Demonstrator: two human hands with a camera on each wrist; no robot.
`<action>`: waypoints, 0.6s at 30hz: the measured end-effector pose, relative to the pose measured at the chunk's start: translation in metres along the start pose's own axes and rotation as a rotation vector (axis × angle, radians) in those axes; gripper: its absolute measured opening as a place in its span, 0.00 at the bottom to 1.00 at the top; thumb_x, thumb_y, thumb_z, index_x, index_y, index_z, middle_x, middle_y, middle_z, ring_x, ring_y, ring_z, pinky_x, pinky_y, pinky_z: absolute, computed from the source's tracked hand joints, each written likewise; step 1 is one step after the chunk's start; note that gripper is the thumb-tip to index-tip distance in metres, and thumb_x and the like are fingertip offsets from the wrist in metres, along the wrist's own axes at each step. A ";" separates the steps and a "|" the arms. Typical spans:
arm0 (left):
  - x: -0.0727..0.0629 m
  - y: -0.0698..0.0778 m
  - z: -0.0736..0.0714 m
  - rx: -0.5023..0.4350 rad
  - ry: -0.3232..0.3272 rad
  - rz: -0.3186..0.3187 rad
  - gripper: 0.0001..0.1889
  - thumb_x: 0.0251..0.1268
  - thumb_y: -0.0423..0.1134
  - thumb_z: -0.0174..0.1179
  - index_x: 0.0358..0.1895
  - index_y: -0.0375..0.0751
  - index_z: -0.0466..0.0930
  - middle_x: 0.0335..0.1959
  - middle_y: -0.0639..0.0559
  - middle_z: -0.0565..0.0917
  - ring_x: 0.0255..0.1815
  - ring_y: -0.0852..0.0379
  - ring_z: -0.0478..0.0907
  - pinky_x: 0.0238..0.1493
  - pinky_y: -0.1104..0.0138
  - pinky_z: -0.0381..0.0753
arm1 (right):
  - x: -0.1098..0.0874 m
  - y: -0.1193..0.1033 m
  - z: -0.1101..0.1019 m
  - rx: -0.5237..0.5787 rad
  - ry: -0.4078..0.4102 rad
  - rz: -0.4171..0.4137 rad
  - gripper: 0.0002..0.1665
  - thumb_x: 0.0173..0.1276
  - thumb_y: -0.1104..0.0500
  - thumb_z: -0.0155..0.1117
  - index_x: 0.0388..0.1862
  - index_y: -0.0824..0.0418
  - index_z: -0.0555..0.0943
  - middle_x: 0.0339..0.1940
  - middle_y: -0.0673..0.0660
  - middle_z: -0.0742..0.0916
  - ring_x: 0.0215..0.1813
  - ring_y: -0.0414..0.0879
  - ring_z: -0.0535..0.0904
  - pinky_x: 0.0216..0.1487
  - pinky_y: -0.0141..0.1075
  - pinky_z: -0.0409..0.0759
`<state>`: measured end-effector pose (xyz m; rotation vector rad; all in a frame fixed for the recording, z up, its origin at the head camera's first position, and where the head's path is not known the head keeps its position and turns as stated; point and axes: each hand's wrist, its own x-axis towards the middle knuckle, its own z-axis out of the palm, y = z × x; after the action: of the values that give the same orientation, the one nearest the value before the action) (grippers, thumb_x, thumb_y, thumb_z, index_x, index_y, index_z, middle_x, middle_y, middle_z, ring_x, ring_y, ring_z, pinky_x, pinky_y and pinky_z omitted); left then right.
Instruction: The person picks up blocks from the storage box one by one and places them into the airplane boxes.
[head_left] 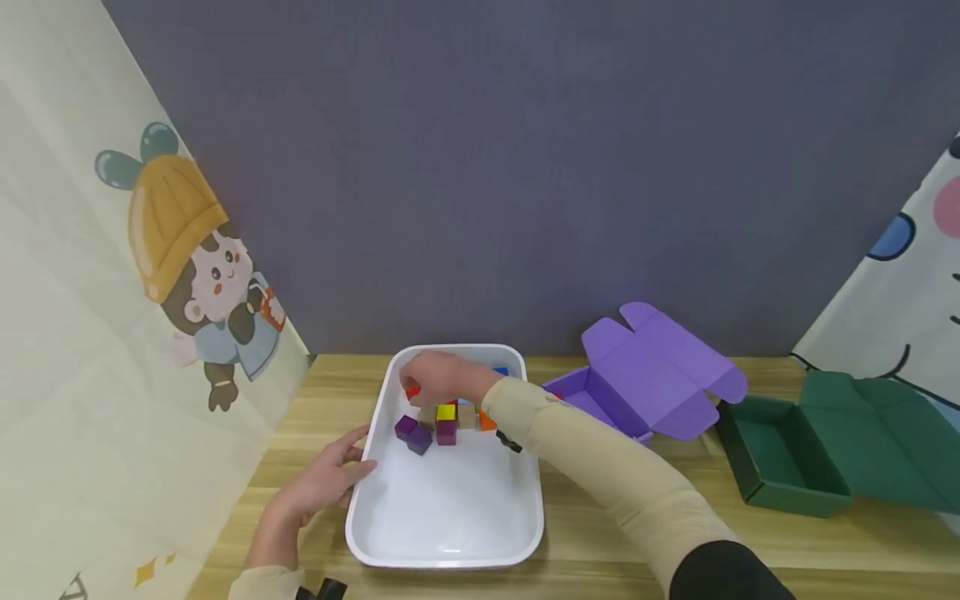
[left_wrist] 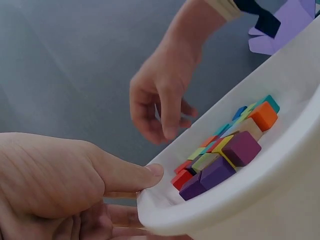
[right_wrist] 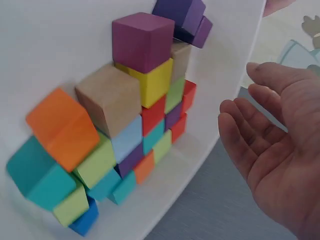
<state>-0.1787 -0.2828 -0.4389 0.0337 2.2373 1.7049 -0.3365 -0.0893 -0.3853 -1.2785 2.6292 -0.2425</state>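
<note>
A white tray (head_left: 444, 508) holds many coloured cubes bunched toward its far half. My left hand (head_left: 324, 479) holds the tray's left rim, with the thumb (left_wrist: 135, 175) over the edge and the fingers outside. Above the far left cubes hovers my right hand (head_left: 438, 377); its fingers are loosely bent with nothing between them, as the right wrist view shows. Nearest to it in the head view is a red cube (head_left: 412, 391). Two dark purple cubes (head_left: 418, 439) touch each other at the group's left. A plum cube (right_wrist: 143, 42), a yellow cube (right_wrist: 152, 85), a wooden cube (right_wrist: 111, 97) and an orange cube (right_wrist: 64, 127) stand in the cluster.
An open purple box (head_left: 600, 404) with a raised lid stands right of the tray, and a bit of red shows inside it. Farther right lies an open green box (head_left: 795, 492). All rest on a wooden table (head_left: 622, 533) against a dark wall.
</note>
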 end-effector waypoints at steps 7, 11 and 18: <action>0.001 -0.001 0.001 -0.002 0.008 -0.010 0.32 0.75 0.33 0.51 0.77 0.39 0.48 0.55 0.28 0.71 0.42 0.38 0.81 0.34 0.50 0.84 | 0.018 0.008 0.018 -0.005 -0.005 0.088 0.12 0.64 0.52 0.70 0.47 0.50 0.84 0.34 0.43 0.81 0.38 0.41 0.74 0.44 0.32 0.77; 0.003 0.000 0.002 0.014 0.016 -0.019 0.32 0.75 0.33 0.50 0.77 0.39 0.48 0.54 0.29 0.71 0.40 0.40 0.82 0.34 0.51 0.84 | 0.023 0.012 0.027 0.016 -0.005 0.114 0.18 0.64 0.52 0.70 0.54 0.49 0.83 0.42 0.45 0.83 0.41 0.41 0.74 0.49 0.35 0.78; 0.000 -0.001 0.002 0.029 0.022 -0.006 0.31 0.76 0.32 0.49 0.77 0.38 0.48 0.54 0.28 0.71 0.40 0.41 0.81 0.34 0.52 0.84 | 0.033 0.014 0.044 0.000 0.028 0.111 0.22 0.64 0.55 0.70 0.57 0.48 0.82 0.46 0.45 0.82 0.42 0.41 0.73 0.55 0.35 0.77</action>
<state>-0.1776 -0.2810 -0.4405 0.0152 2.2752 1.6781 -0.3559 -0.1094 -0.4349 -1.1325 2.7132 -0.2437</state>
